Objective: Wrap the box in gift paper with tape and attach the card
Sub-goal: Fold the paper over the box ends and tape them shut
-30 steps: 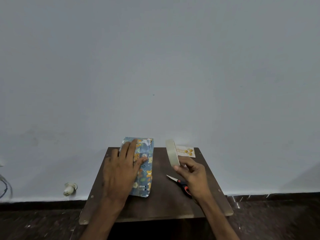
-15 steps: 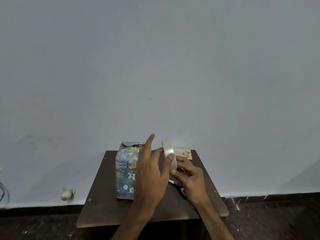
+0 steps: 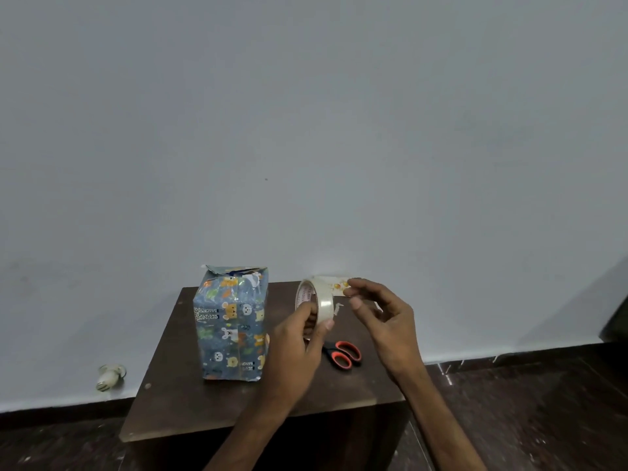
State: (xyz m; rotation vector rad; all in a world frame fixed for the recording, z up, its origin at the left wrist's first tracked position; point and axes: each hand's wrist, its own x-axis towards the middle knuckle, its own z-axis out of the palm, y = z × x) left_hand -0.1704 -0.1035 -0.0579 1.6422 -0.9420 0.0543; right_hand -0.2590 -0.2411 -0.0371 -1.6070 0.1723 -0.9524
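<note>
Wrapped box (image 3: 231,324) stands upright on the left half of the table (image 3: 176,396), its top folds ragged. Above the table's middle, the left hand (image 3: 292,348) pinches the tape roll (image 3: 321,297) between thumb and fingers. The right hand (image 3: 387,321) hovers beside it, fingers loosely curled, thumb and forefinger apart. Scissors (image 3: 343,353) lie right of centre; the card (image 3: 334,283) lies at the table's back edge.

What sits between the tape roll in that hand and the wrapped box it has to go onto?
Nothing visible. The left hand holds the tape roll just right of the box, and only bare table shows in the gap. The scissors lie further right, outside that path.
</note>
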